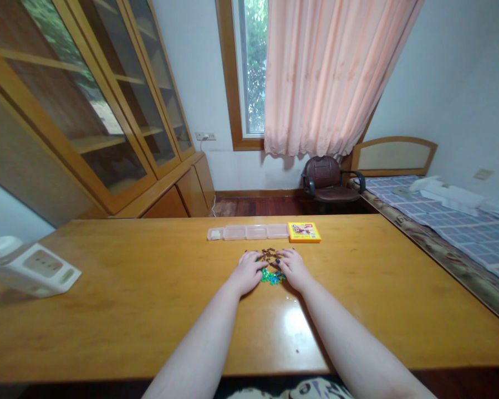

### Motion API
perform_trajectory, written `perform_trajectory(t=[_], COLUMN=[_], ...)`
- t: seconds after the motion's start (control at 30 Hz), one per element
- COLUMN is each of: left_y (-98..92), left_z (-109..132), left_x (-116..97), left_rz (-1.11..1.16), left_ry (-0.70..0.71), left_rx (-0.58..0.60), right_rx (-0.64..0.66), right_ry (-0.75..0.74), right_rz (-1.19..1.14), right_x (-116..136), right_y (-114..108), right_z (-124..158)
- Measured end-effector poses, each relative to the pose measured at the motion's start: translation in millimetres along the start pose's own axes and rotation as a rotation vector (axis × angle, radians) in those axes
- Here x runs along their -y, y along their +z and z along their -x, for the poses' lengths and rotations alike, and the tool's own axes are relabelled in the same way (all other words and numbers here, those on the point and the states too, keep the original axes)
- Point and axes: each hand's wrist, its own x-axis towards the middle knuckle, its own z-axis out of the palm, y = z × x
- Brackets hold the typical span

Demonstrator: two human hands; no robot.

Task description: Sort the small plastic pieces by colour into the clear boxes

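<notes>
A heap of small brown pieces (pixel 268 254), like tiny building bricks, lies on the wooden table (pixel 149 299). Just nearer to me is a heap of small green and blue pieces (pixel 273 276). My left hand (pixel 249 269) rests at the left side of both heaps, palm down, fingers apart and slightly bent. On the right side, my right hand (pixel 291 267) lies in the same way, with its fingertips at the edge of the pieces. Neither hand is visibly gripping anything. Some of the pieces are hidden by my fingers.
Beyond the hands stand a clear plastic tray with compartments (pixel 256 232) and a yellow box (pixel 304 233). A white container (pixel 33 270) lies at the table's left. A few tiny clear bits (pixel 291 300) are near my right wrist. A chair (pixel 326 180) and bed (pixel 441 221) stand beyond.
</notes>
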Motion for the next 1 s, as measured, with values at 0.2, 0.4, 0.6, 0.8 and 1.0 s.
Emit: perform_trajectory(t=[0.2,0.4,0.6,0.8,1.0], left_y=[-3.9,-5.8,-0.9,-4.2,-9.1], left_z=[-1.4,-1.3,-1.6,-1.1,-0.7], left_x=[0.5,-0.6,1.5,1.6,-1.9], left_rz=[-0.022,0.002,-0.005,-0.022,-0.066], left_ry=[-0.125,-0.098,-0.119,-0.121,-0.146], left_rx=[-0.077,-0.048,-0.039,-0.101,-0.123], right_rx=[-0.014,0.078,0.095,-0.083,-0.144], right_ry=[0.006,0.023,0.077,0.099,0.091], right_rz=[0.003,0.028,0.066,0.039,0.035], right_x=[-0.9,4.8,5.9,1.3,-0.4], right_y=[-1.4,-2.4,-0.8,-2.1,-2.8], right_z=[0.7,0.5,0.6,0.7,-0.1])
